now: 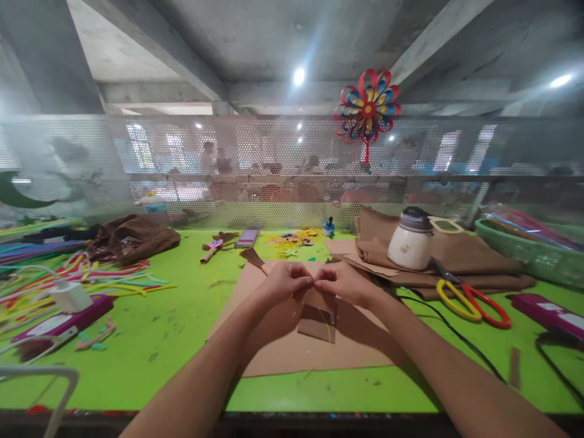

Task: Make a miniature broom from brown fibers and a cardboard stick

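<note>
Over a sheet of brown cardboard [264, 359], my left hand [287, 283] and my right hand [342, 285] meet fingertip to fingertip, both closed in a pinch. A thin yellow thread [328, 331] hangs down from between them; its upper end is hidden by my fingers. Just below my hands lies a small dark brown piece [316, 325], with a lighter brown bit above it, partly covered. Beyond my left hand, a brown fringed bundle [252, 258] with a pale stem rests on the cardboard.
Scissors [472, 301], a white glue pot [410, 240] and folded brown fabric [474, 249] are on the right. Colourful pipe cleaners [137, 283] and a purple power strip [68, 322] lie left. A small blue bottle [328, 227] stands behind, before a perforated screen [274, 152].
</note>
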`<state>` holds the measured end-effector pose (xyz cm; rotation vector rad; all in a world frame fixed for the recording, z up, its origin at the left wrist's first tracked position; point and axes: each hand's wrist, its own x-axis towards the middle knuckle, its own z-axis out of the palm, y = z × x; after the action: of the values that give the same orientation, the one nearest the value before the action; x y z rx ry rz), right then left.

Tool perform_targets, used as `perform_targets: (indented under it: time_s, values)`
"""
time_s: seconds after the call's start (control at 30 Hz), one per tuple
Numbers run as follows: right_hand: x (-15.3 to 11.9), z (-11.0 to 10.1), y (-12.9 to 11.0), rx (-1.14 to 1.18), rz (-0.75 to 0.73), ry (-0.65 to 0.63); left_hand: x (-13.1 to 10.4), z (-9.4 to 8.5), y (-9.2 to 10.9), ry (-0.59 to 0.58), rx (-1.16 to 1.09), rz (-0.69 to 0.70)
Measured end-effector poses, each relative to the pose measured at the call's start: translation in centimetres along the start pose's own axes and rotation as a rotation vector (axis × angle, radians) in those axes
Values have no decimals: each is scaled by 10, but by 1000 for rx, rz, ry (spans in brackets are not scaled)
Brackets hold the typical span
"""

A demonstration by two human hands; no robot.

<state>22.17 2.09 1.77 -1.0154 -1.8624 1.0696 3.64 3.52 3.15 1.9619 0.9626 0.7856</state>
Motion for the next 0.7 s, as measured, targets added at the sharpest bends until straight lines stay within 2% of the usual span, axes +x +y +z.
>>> perform_targets:
  time_s: [0.1, 0.23, 0.5, 0.7]
  values:
    - [2, -4, 4, 37, 13, 24, 2, -4, -6, -2, 10, 5]
    - [4, -10, 6, 78, 19, 23, 3, -11, -13, 11, -83, -18]
    - [4, -13, 6, 136, -3, 59, 3, -15, -19, 39, -207, -27]
    - [6, -10, 12, 83, -32, 149, 0, -15, -12, 3, -201, -11]
